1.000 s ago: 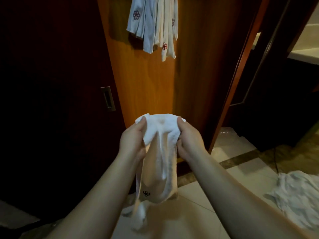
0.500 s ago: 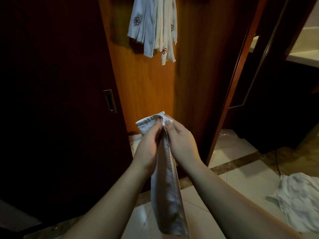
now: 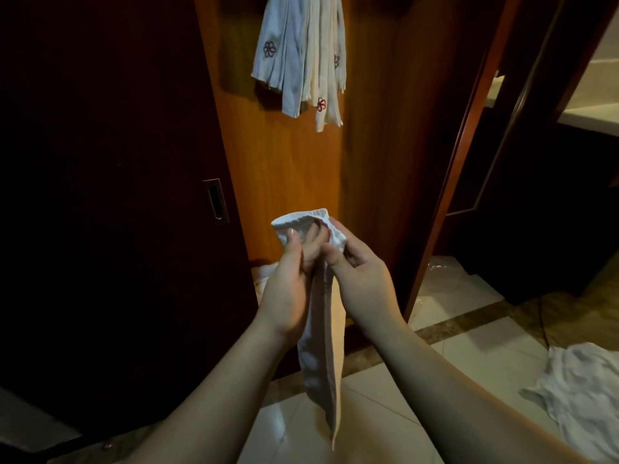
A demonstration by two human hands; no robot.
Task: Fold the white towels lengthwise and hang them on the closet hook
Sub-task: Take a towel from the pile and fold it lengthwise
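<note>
Since half a second ago, little moved: towel (image 3: 321, 346) hangs folded, centre frame.
I see left hand (image 3: 288, 289) and right hand (image 3: 360, 279) each grip its top edge, below hung towels (image 3: 301, 58) at upper centre.

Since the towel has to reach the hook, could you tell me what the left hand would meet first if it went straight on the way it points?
Probably the orange wooden panel, below the hung towels; the left hand points up and forward, though depth is unclear.
</note>
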